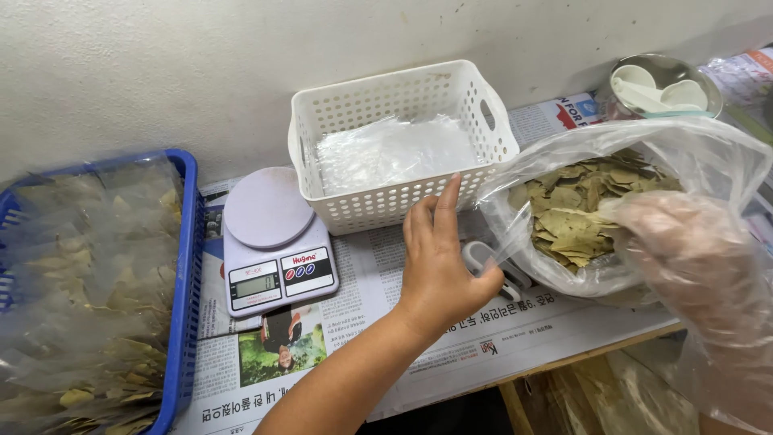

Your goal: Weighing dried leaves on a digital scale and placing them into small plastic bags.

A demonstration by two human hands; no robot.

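Note:
My left hand (439,262) is bare and hovers just in front of the white perforated basket (479,109), fingers together and pointing up, index tip at the basket's front wall; it holds nothing. The basket contains a stack of clear plastic bags (394,153). My right hand (696,254), covered by a thin clear plastic glove, reaches into the mouth of a large clear bag of dried bay leaves (584,217) and touches the leaves. A small white digital kitchen scale (270,242) stands left of the basket with nothing on its round platform.
A blue basket (187,266) at the left is filled with packed bags of dried leaves. Newspaper (451,338) covers the table. A metal bowl with white spoons (664,89) sits at the back right. White scissors handles (483,258) lie beside my left hand.

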